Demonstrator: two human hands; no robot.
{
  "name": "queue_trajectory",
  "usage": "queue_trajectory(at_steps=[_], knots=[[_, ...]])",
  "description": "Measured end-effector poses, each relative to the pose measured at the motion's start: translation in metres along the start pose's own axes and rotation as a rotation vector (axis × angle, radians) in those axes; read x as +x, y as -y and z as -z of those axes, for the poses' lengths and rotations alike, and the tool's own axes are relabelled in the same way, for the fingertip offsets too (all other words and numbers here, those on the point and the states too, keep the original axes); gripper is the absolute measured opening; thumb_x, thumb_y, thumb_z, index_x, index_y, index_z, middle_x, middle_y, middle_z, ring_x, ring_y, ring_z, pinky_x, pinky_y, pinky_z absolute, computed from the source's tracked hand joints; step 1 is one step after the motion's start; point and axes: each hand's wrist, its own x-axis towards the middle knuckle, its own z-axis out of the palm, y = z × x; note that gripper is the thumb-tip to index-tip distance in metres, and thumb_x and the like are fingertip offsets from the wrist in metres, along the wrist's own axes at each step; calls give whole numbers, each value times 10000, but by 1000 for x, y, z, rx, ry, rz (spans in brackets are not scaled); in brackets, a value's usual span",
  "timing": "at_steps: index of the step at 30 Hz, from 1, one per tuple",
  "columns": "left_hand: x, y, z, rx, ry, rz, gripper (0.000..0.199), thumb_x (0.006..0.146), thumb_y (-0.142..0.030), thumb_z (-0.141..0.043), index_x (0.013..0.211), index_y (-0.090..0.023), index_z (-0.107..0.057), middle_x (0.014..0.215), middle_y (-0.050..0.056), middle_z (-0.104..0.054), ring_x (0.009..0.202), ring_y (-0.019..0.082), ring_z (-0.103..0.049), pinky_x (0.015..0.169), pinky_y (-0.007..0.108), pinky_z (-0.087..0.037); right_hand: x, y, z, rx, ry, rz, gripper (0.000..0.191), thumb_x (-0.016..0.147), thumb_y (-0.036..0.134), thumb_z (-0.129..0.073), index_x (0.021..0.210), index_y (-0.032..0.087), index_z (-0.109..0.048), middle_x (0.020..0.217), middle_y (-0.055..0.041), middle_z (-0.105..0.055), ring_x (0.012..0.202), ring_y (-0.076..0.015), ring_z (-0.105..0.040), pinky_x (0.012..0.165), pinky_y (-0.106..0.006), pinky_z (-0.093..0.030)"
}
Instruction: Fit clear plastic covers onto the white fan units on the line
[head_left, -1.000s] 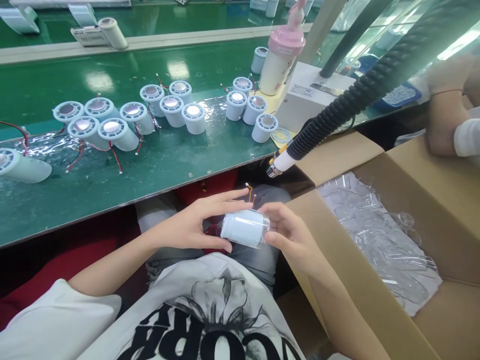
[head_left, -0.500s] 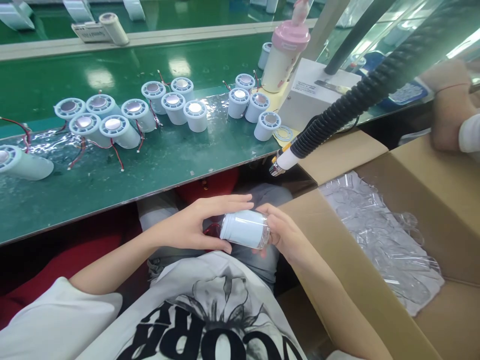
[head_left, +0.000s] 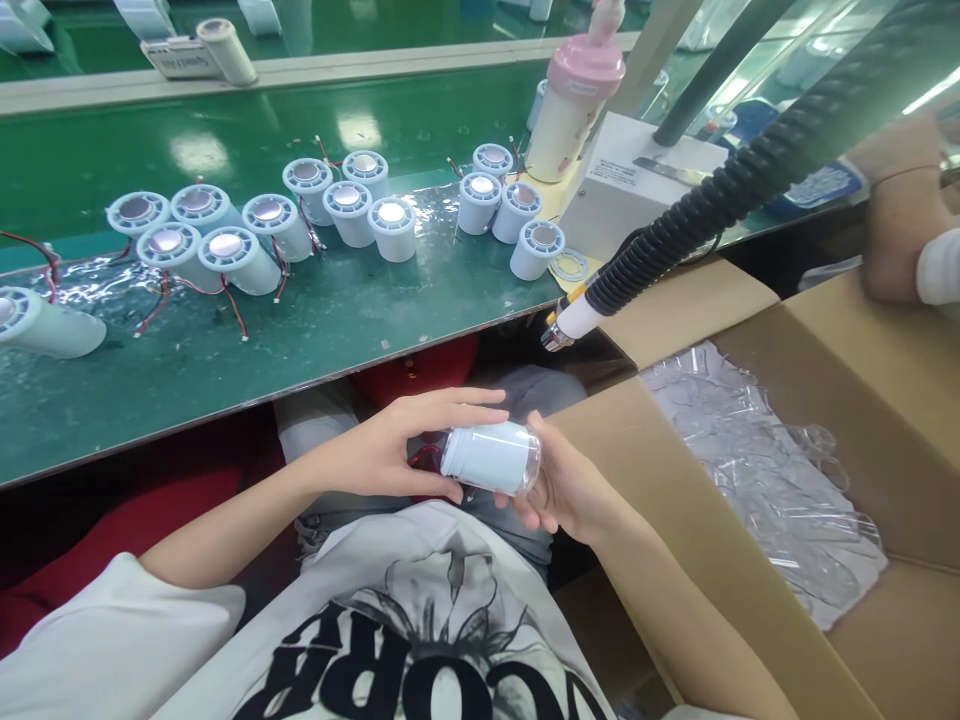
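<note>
The green bench (head_left: 337, 330) carries clusters of wired motors (head_left: 394, 232), and just below its edge, over your lap, you hold a blue cylinder (head_left: 489, 458), your left hand (head_left: 382, 442) curled loosely round one end and your right hand (head_left: 576, 488) gripping the clear cover (head_left: 534, 466) at the other. You seem to be seating that cover, so the next move likely calls for steady, aligned pressure with the red wires (head_left: 426, 457) kept free

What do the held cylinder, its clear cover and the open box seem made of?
Light-blue cylinder: probably smooth plastic, from its even colour and soft sheen. Clear cover: glossy, likely plastic, though glass is possible; it is transparent with bright highlights. Open box: matt cardboard, by its brown, folded flaps.
</note>
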Motion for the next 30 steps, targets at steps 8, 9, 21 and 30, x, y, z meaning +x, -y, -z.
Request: queue_trajectory(at_steps=[8, 9, 21, 30], knots=[[0, -5, -5, -136, -69, 114, 659, 744, -203, -749, 1352, -269, -504, 1363, 120, -530, 1248, 275, -529, 994, 359, -495, 0, -2, 1, -99, 88, 46, 739, 820, 795, -309, 700, 139, -627, 487, -18, -578, 334, -60, -486, 289, -111, -353], [0, -6, -6, -179, -80, 164, 644, 756, -207, -739, 1352, -261, -500, 1354, 119, -533, 1233, 271, -539, 974, 349, -510, 0, -5, 2, -130, 54, 114, 730, 813, 801, -316, 785, 144, -632, 544, -25, -606, 373, -79, -525, 312, -133, -401], [0, -11, -5, -401, -42, 351, 690, 766, -267, -745, 1393, -283, -457, 1284, 93, -586, 1021, 222, -647, 842, 313, -561, -9, -13, 19, -1071, -169, 1102, 587, 821, 141, -701, 1331, 361, -509, 1416, -59, -526, 1287, -240, -516, 1037, -417, -489], [1, -4, -3, -591, 49, 425, 814, 784, -171, -721, 1472, -330, -317, 1325, 75, -578, 1148, 207, -597, 969, 337, -500, -11, -11, 18, -542, -179, 737, 459, 716, 306, -810, 1159, 322, -690, 1284, -26, -643, 1008, -220, -686, 826, -318, -602]])
